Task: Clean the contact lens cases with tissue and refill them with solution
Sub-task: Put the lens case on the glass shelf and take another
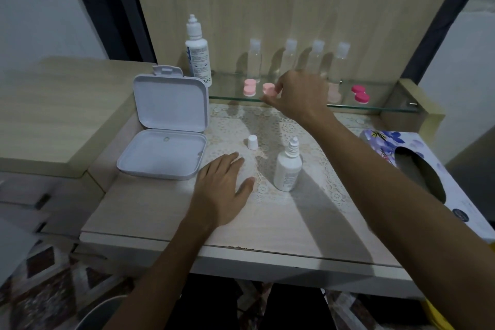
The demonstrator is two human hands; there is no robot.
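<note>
While the left hand lies flat, the right hand pinches a pink lens case (long axis hidden).

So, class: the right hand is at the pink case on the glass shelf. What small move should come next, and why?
Probably lift the pink lens case off the glass shelf and bring it down to the table. The right hand already pinches it, the left hand rests flat and free, and the small solution bottle stands uncapped below.
</note>
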